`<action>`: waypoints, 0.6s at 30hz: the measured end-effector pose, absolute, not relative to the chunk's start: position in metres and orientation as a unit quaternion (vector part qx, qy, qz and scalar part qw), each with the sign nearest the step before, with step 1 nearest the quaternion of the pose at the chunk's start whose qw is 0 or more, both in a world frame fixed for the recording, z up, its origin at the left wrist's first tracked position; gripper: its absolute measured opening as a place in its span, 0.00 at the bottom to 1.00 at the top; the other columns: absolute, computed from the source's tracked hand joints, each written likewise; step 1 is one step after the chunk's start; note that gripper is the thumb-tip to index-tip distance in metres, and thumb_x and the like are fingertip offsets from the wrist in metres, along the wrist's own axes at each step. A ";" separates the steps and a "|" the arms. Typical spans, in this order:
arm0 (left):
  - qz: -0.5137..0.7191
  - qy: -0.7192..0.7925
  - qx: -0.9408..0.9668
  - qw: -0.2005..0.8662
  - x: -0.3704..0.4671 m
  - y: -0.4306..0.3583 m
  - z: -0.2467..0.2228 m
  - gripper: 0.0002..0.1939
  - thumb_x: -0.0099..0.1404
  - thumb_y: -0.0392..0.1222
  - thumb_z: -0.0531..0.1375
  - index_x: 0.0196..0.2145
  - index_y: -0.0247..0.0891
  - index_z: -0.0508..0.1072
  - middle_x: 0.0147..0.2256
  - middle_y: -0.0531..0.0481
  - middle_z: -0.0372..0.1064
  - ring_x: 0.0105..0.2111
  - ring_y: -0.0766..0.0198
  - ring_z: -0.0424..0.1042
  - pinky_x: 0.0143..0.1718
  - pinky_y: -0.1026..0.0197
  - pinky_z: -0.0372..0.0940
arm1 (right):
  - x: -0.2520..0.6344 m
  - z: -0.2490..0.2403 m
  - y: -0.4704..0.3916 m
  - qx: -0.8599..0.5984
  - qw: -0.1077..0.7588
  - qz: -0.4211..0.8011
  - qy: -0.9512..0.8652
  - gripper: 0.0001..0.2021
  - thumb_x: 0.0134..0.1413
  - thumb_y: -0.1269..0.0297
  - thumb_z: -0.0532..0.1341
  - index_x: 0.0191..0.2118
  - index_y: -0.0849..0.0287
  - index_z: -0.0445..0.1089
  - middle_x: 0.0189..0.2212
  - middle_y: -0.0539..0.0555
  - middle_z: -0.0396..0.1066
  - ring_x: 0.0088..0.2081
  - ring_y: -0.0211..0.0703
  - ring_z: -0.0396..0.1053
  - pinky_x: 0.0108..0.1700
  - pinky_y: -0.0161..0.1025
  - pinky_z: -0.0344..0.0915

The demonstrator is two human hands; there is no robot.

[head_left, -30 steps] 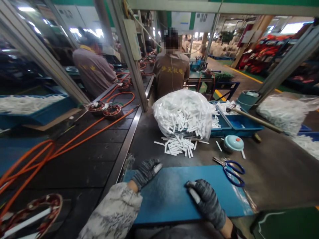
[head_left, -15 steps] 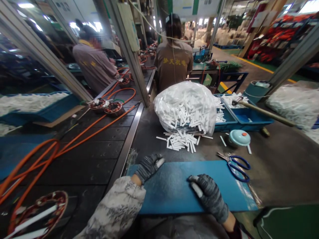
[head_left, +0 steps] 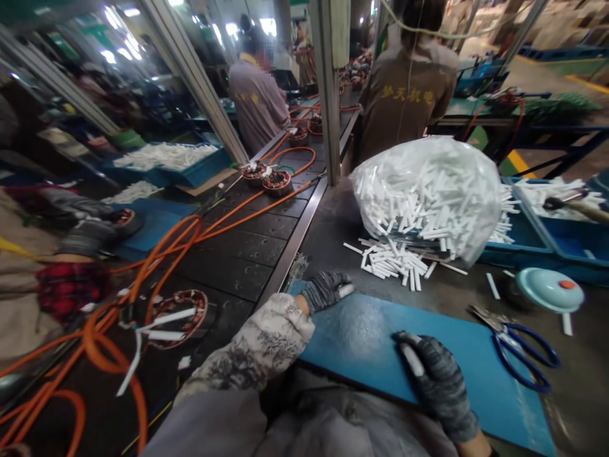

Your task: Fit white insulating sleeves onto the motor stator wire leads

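Observation:
My left hand (head_left: pixel 328 291), in a grey striped glove with a pale thumb tip, rests on the upper left edge of a blue mat (head_left: pixel 380 324). Its fingers lie loosely on the surface and nothing shows in them. Farther right on the mat lies my right hand (head_left: pixel 438 384), in a similar glove, fingers loosely forward and thumb beside them, also without a visible object. Just beyond the mat a pile of short white tubes (head_left: pixel 397 261) spills from a clear plastic bag (head_left: pixel 428 184). Blue-handled scissors (head_left: pixel 521 352) lie across the mat's right end.
A wound motor stator (head_left: pixel 202 311) with white tubes and orange hoses (head_left: pixel 190 238) lies on the dark conveyor (head_left: pixel 238 266) to the left. A co-worker's gloved hands (head_left: pixel 85 228) hold another stator. At right are a light-blue lidded container (head_left: pixel 549 289) and blue bins (head_left: pixel 523 235).
My view has swung to the left, bringing the co-worker's gloved hands and more of the conveyor into sight. Both my hands stay at about the same places on the mat.

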State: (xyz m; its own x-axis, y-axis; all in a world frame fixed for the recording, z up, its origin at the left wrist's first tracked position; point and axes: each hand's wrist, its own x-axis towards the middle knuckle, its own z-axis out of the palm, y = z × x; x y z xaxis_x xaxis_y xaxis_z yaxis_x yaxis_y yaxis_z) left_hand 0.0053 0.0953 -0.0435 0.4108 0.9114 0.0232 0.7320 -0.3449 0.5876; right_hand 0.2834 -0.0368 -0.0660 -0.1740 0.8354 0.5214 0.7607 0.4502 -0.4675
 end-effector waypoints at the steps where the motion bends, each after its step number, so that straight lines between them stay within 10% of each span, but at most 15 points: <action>1: 0.197 0.517 0.790 0.264 0.003 0.097 -0.042 0.11 0.70 0.46 0.60 0.45 0.43 0.79 0.43 0.51 0.81 0.45 0.62 0.79 0.52 0.59 0.71 | 0.283 -0.066 -0.037 -0.522 0.377 0.047 -0.764 0.14 0.71 0.56 0.55 0.45 0.54 0.77 0.36 0.52 0.81 0.35 0.43 0.79 0.39 0.38 0.74; 8: 0.388 0.636 0.621 0.244 -0.042 0.158 -0.038 0.22 0.70 0.38 0.58 0.61 0.39 0.66 0.54 0.44 0.74 0.52 0.61 0.75 0.56 0.56 0.69 | 0.283 -0.067 -0.036 -0.515 0.387 0.053 -0.763 0.13 0.70 0.57 0.56 0.45 0.54 0.78 0.37 0.52 0.81 0.36 0.43 0.80 0.41 0.39 0.75; 18: 0.264 0.732 0.624 0.065 -0.130 0.252 0.019 0.27 0.66 0.27 0.62 0.59 0.20 0.58 0.67 0.30 0.54 0.69 0.47 0.49 0.72 0.43 0.38 | 0.284 -0.084 -0.038 -0.521 0.403 0.058 -0.750 0.14 0.70 0.56 0.57 0.47 0.53 0.79 0.38 0.53 0.81 0.37 0.44 0.79 0.42 0.39 0.75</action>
State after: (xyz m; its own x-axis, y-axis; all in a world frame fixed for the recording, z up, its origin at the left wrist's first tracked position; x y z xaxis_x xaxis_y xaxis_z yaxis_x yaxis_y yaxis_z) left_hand -0.1304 0.2525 0.0192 -0.2120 0.9489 0.2338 0.8798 0.0811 0.4683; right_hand 0.2836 -0.0378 -0.0842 -0.1331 0.8282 0.5444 0.7344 0.4512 -0.5070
